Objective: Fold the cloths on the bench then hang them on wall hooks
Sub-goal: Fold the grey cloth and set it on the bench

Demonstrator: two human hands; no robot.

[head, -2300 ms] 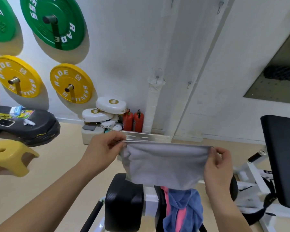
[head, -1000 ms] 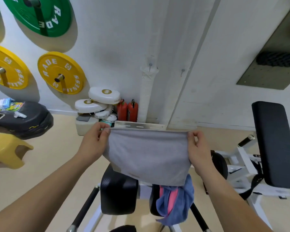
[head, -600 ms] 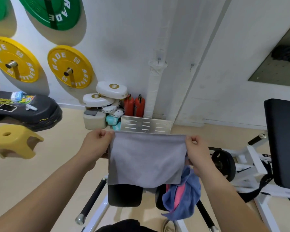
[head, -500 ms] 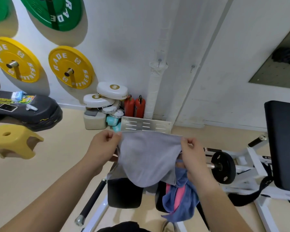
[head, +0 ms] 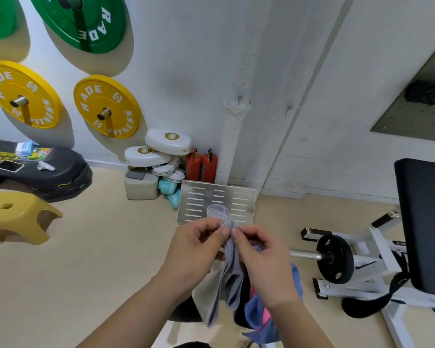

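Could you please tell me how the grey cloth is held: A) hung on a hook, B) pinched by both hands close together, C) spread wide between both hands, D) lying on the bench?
B: the left hand and right hand meet, both pinching the grey cloth.

The grey cloth [head: 227, 259] is a plain light grey, and the blue cloth [head: 296, 282] behind it has pink bits showing. On the white wall [head: 186, 71] there's a green weight plate [head: 86, 21] and yellow weight plates [head: 106, 106], all with white lettering. The stool [head: 18, 217] is mustard yellow and the floor [head: 86, 259] is beige. Two red fire extinguishers [head: 201, 164] stand beside white strike pads [head: 168, 141] with gold logos. The metal plate [head: 216, 199] is silver with rows of slots. There's also a black back pad [head: 425, 222] on a white frame [head: 377, 247].
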